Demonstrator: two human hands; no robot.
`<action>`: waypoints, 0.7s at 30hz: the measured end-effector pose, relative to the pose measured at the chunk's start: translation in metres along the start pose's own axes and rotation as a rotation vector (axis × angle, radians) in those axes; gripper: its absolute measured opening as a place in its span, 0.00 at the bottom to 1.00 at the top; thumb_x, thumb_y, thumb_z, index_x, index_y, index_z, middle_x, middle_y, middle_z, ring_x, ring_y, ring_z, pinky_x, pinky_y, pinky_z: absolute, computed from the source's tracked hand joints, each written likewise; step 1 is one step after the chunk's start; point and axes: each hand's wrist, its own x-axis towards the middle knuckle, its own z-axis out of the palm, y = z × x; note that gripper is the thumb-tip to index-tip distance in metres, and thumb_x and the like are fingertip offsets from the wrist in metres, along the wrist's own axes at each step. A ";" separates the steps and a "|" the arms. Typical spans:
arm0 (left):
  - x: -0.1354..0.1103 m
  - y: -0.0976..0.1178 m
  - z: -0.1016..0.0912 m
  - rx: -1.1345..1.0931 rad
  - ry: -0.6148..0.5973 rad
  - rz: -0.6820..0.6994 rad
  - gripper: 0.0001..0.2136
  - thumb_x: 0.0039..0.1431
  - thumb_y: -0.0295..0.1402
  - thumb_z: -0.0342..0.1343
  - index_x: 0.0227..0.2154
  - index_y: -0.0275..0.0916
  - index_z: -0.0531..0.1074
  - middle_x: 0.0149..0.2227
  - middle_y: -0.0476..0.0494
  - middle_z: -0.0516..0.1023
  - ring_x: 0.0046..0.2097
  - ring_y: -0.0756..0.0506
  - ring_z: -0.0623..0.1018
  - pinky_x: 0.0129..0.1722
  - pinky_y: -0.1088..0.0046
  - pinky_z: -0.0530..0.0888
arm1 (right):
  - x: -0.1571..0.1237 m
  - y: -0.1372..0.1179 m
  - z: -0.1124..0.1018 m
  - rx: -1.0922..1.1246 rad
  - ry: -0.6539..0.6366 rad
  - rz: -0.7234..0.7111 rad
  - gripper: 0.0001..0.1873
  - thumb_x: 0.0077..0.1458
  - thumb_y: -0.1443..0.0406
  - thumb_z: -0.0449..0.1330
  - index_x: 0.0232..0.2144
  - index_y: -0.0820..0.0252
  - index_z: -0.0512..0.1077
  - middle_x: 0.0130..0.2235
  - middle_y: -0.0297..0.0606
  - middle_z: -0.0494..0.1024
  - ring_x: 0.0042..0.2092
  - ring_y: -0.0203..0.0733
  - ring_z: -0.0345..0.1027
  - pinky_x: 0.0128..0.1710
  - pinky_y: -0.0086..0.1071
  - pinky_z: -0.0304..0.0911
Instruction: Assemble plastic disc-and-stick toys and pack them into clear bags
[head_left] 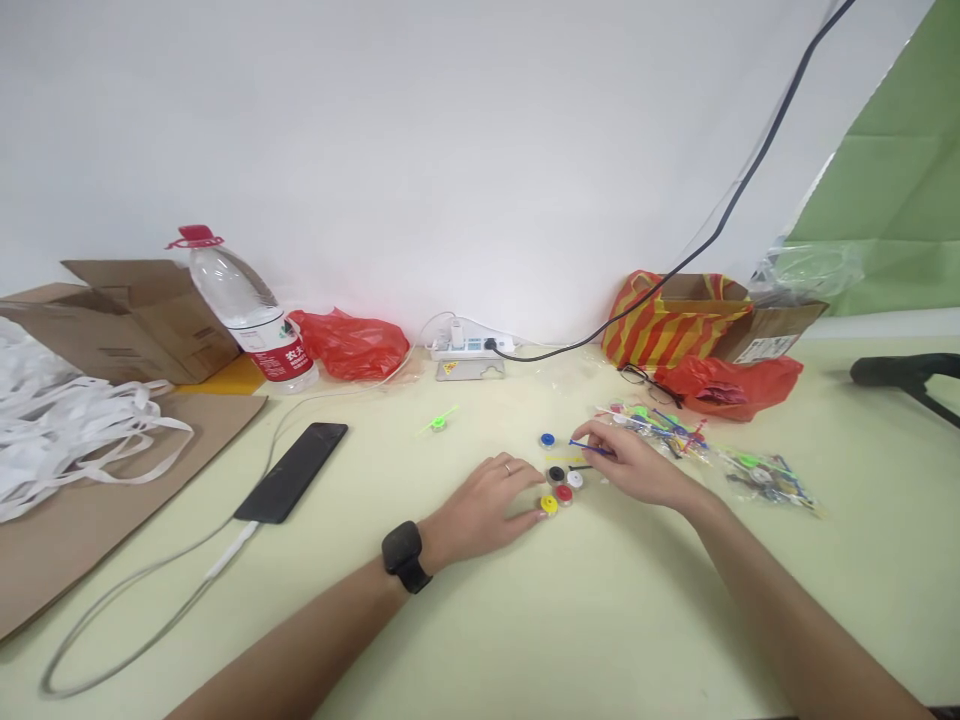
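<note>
My left hand (487, 505), with a ring and a black wrist watch, rests on the pale table, its fingertips touching a small yellow disc (549, 504). Beside it lie a red disc (564, 493), a white disc (575, 479), a black disc (556, 473) and, farther back, a blue disc (547, 440). My right hand (634, 466) pinches a thin blue stick (589, 447) just right of the discs. A yellow stick (564, 459) lies between the discs. A green spinner (438, 423) sits apart to the left.
Clear bags of coloured parts (765, 477) lie right of my hand. A phone (292, 470) on a cable, a water bottle (247, 310), cardboard boxes (135, 315), red bags (352, 345), a power strip (472, 347) and glasses (645, 380) line the back.
</note>
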 end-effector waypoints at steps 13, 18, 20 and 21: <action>-0.002 0.009 -0.004 0.007 -0.134 0.066 0.21 0.66 0.43 0.59 0.60 0.50 0.71 0.60 0.41 0.74 0.58 0.35 0.71 0.59 0.54 0.67 | -0.005 -0.031 0.029 -0.221 0.015 -0.088 0.21 0.71 0.55 0.49 0.59 0.55 0.68 0.47 0.43 0.77 0.46 0.48 0.74 0.48 0.42 0.68; -0.003 0.010 -0.005 -0.003 -0.164 0.057 0.18 0.67 0.43 0.58 0.58 0.48 0.72 0.62 0.41 0.74 0.61 0.34 0.70 0.61 0.52 0.65 | -0.008 -0.037 0.034 -0.260 0.038 -0.163 0.21 0.69 0.55 0.55 0.60 0.54 0.65 0.46 0.42 0.74 0.47 0.49 0.72 0.47 0.42 0.68; -0.003 0.006 -0.005 -0.033 -0.144 0.054 0.16 0.67 0.41 0.59 0.55 0.48 0.74 0.62 0.42 0.74 0.62 0.35 0.70 0.62 0.53 0.66 | -0.010 -0.040 0.034 -0.260 0.021 -0.185 0.20 0.68 0.56 0.56 0.59 0.54 0.65 0.46 0.43 0.74 0.45 0.49 0.72 0.46 0.41 0.69; -0.003 0.002 -0.004 -0.059 -0.122 0.051 0.14 0.67 0.40 0.59 0.54 0.48 0.75 0.61 0.42 0.75 0.61 0.36 0.71 0.62 0.53 0.67 | -0.010 -0.042 0.034 -0.255 0.012 -0.196 0.21 0.68 0.55 0.56 0.59 0.54 0.64 0.47 0.43 0.74 0.45 0.48 0.72 0.45 0.41 0.69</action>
